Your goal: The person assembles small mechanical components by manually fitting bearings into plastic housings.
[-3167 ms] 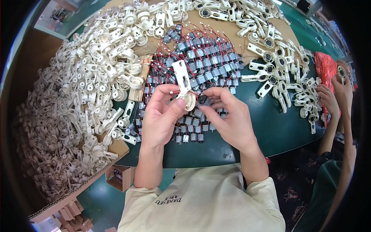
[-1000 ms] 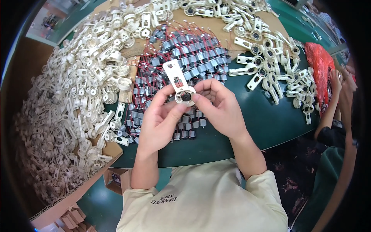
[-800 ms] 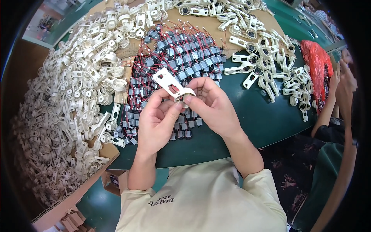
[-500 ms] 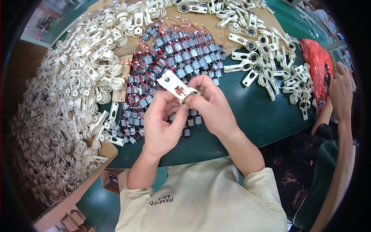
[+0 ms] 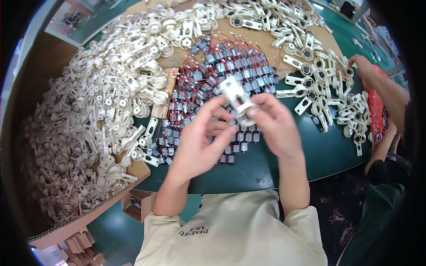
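Note:
A cream plastic housing [image 5: 236,96], with a long slotted body and a ring at its lower end, hangs over the motors, blurred by motion. My right hand [image 5: 279,128] pinches it at the ring end between thumb and fingers. Just left of it is my left hand [image 5: 197,144], its fingers curled but apart; whether the index fingertip touches the housing I cannot tell. Behind and below both hands lie rows of small grey motors [image 5: 242,64] with red wires.
Cream housings [image 5: 128,84] heap up at left, spilling from a large cardboard box [image 5: 88,217]. More housings with black rings [image 5: 319,84] lie on the green table [image 5: 319,150] at right. A co-worker's arm [image 5: 381,82] reaches in beside a red plastic bag [image 5: 375,106].
My left hand has come away from the ring end, while my right hand keeps the housing. The view has shifted, and the co-worker's hand has moved toward the housings at right.

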A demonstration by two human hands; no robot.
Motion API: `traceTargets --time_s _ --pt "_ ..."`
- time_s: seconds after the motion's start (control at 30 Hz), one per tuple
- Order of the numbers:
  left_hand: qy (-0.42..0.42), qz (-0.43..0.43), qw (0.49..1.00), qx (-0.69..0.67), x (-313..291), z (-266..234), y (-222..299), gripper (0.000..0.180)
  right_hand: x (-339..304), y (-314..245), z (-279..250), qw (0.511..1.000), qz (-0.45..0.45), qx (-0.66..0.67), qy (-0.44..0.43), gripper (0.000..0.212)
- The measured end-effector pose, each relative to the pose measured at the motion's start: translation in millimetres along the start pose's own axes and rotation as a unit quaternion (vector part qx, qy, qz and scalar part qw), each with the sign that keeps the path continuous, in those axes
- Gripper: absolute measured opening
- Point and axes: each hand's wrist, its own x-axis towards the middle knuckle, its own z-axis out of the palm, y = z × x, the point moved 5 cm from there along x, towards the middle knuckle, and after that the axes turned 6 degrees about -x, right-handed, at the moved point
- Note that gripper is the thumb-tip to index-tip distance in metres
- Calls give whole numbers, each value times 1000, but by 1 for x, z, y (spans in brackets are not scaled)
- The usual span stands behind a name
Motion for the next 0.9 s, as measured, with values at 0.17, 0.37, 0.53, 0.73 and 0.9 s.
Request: traceTargets --time_s 0.17,0.37,0.53,0.73,0.9 --pt "206 34 933 293 30 -72 49 27 -7 -35 -81 916 -183 -199 296 31" --pt "179 -85 796 571 36 -123 10 35 1 -29 -62 884 -191 -333 265 24" --pt "208 -29 839 501 16 -127 13 41 0 -29 -54 858 -85 -445 242 17" --pt "185 45 972 135 4 -91 45 49 -8 -17 -37 782 42 -614 95 25" --pt "117 22 992 -34 22 -71 24 32 -10 -7 -36 779 -5 -625 53 16"
